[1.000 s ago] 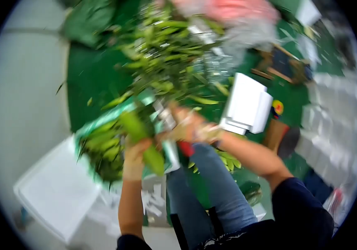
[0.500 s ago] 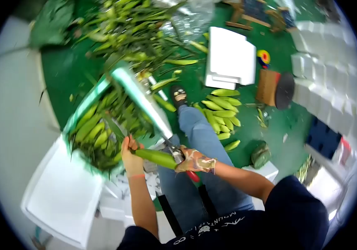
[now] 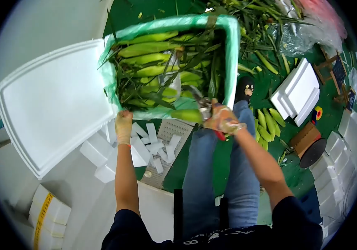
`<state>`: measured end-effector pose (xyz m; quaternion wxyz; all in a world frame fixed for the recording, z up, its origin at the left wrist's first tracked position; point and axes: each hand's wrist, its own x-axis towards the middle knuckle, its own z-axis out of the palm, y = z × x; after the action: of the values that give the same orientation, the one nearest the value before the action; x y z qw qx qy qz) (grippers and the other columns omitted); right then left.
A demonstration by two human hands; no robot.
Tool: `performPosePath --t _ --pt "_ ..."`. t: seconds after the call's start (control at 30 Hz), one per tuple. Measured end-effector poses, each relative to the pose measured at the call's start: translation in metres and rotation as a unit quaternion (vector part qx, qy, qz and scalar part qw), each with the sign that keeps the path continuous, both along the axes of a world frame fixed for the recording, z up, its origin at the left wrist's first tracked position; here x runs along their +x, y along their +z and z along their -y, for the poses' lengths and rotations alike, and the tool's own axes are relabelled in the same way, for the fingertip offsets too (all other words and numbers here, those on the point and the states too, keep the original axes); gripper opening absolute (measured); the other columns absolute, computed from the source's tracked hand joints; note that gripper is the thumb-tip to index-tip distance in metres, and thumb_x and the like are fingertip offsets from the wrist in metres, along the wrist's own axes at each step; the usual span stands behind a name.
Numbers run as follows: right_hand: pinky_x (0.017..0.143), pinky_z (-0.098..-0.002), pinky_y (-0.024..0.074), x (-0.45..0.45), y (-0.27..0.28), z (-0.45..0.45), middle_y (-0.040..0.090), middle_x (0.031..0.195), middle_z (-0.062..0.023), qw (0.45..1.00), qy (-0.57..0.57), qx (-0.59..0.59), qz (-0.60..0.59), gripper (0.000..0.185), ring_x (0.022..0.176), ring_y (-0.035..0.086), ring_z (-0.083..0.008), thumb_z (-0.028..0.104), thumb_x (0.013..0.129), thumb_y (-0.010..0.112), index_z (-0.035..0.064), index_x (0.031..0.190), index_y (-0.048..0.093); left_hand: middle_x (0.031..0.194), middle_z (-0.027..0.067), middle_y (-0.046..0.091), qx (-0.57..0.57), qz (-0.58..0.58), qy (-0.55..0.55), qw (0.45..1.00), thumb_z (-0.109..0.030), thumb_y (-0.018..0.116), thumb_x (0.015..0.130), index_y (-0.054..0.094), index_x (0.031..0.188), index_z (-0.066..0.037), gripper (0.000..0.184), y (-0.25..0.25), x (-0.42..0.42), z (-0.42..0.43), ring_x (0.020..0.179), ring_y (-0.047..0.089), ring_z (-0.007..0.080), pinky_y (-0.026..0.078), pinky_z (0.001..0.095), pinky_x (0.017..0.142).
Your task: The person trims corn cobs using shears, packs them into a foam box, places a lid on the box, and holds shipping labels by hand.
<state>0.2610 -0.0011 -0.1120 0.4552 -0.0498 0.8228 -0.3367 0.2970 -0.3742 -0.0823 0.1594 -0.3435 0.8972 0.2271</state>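
My right hand, in a patterned glove, is closed around pruning shears with a red handle. A green ear of corn is held in the same hand, pointing left and slightly blurred. At the near left corner of a white foam box with a green plastic liner, my gloved left hand is closed against the rim; what its fingers grip is hidden. Husked ears of corn and long loose leaves fill the box, with a whitish plastic piece among them.
A large white foam lid adjoins the box's left side. Corn ears lie on the green floor beside my legs. Beyond are a leaf pile, white foam lids and a cardboard-coloured roll. Foam offcuts lie below the box.
My view has turned left, so the box now sits upper centre. My left hand has left the corn ear for the box rim. My right hand still holds the ear and shears.
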Motion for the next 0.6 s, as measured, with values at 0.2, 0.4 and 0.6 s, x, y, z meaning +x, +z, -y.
performPosePath --t 0.2,0.4,0.6 --pt "0.081 -0.0335 0.0483 0.056 0.085 -0.079 0.061 0.097 -0.0107 0.955 -0.107 -0.061 0.27 0.073 0.089 0.06 -0.0231 0.028 0.061 0.08 0.0054 0.122 0.047 0.091 0.0154 0.064 -0.013 -0.08 -0.225 0.971 -0.017 0.056 0.079 0.064 0.089 -0.006 0.017 -0.044 -0.063 -0.034 0.087 0.06 0.0323 0.047 0.0385 0.078" --pt "0.073 -0.0331 0.0493 0.159 0.087 -0.141 0.059 0.095 -0.0105 0.969 -0.117 -0.015 0.216 0.071 0.082 0.059 -0.0235 0.022 0.057 0.082 0.0081 0.116 0.046 0.102 0.0085 0.054 -0.316 0.027 -0.375 0.871 -0.007 0.051 0.073 0.053 0.102 -0.007 0.029 -0.165 -0.124 -0.01 0.096 0.053 0.0267 0.041 0.0383 0.081" --pt "0.078 -0.0362 0.0489 0.164 -0.005 0.0 0.054 0.099 -0.0141 0.799 -0.348 -0.398 0.286 0.031 0.082 0.055 -0.0229 0.018 0.082 0.057 0.0118 0.11 0.048 0.101 0.0097 0.055 -0.31 0.096 -0.442 0.836 -0.026 0.069 0.065 0.056 0.099 -0.008 0.04 -0.16 -0.139 0.002 0.097 0.054 0.0262 0.042 0.0352 0.083"
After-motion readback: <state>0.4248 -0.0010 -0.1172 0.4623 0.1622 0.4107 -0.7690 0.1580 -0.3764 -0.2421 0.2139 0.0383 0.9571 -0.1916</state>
